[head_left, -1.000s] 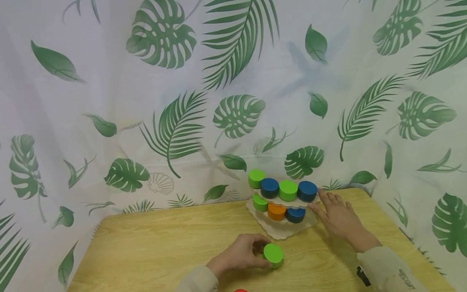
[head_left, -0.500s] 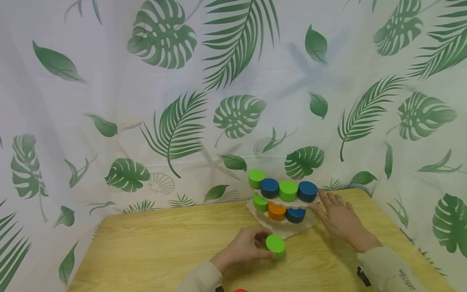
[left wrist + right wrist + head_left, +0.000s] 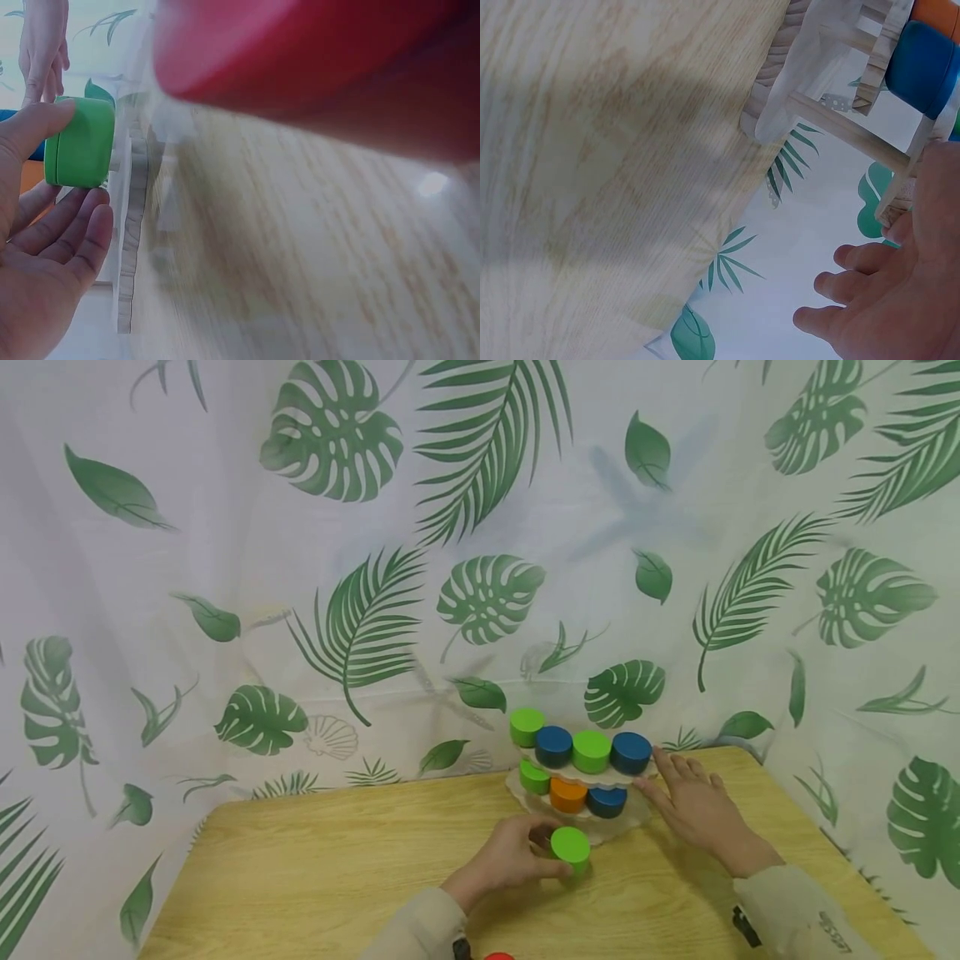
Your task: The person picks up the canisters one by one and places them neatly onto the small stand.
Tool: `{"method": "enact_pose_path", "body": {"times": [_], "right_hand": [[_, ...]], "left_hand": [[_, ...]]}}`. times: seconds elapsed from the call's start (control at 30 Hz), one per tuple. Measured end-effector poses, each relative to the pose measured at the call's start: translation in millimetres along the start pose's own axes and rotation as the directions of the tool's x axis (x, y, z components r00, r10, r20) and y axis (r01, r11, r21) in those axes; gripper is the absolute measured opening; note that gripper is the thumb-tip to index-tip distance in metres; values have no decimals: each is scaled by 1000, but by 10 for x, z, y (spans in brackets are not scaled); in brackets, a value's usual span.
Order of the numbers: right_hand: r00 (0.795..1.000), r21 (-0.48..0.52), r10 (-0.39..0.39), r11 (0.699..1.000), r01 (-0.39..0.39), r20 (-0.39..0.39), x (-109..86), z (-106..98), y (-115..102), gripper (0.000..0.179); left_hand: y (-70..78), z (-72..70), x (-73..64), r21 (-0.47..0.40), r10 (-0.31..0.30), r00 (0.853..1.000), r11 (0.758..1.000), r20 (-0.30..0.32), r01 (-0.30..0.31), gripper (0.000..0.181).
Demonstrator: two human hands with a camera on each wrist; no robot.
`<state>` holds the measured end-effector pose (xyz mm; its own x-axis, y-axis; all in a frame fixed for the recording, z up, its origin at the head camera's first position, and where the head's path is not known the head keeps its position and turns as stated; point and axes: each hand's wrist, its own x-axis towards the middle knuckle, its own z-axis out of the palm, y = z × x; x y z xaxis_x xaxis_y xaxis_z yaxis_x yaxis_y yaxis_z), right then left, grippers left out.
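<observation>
My left hand (image 3: 513, 856) pinches a round green tin (image 3: 572, 850) between thumb and fingers, just in front of a tiered wooden stand (image 3: 632, 818) with scalloped edges. The left wrist view shows the thumb on one side of this lidded green tin (image 3: 84, 142) and the fingers on the other. At the stand's right end, my right hand (image 3: 701, 810) holds the edge of the upper tier, thumb in front and index finger behind. In the right wrist view, the other fingers (image 3: 855, 285) lie loose beside the stand's post (image 3: 847, 129).
Green and blue tins (image 3: 553, 747) line the upper tier; a green, an orange (image 3: 567, 795) and a blue tin sit below. A red object (image 3: 498, 957) shows at the head view's bottom edge. Behind the wooden table (image 3: 315, 860) hangs a leaf-print cloth (image 3: 480, 527).
My left hand has moved forward and slightly right with the green tin, closer to the stand. My right hand has stayed at the upper tier's end.
</observation>
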<state>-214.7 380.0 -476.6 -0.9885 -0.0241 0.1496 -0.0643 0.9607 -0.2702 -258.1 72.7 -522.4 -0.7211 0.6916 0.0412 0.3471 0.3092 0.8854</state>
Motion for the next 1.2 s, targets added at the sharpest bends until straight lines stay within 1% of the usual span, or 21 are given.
{"method": "enact_pose_path", "body": {"times": [0.3, 0.63, 1.07, 1.2], "right_hand": [[1000, -5, -8, 1000, 8, -14, -20, -26, -17, 78], [1000, 0, -7, 1000, 7, -13, -22, -34, -29, 79], [1000, -8, -3, 1000, 3, -20, -26, -27, -27, 79], [1000, -9, -6, 1000, 5, -27, -29, -22, -17, 78]], "left_hand": [[-11, 31, 56, 10, -1, 1000, 1000, -25, 2, 49], [-76, 83, 125, 71, 21, 998, 997, -56, -17, 50], [-122, 168, 189, 115, 76, 994, 991, -83, -67, 49], [-136, 177, 193, 125, 75, 992, 990, -98, -62, 51]]}}
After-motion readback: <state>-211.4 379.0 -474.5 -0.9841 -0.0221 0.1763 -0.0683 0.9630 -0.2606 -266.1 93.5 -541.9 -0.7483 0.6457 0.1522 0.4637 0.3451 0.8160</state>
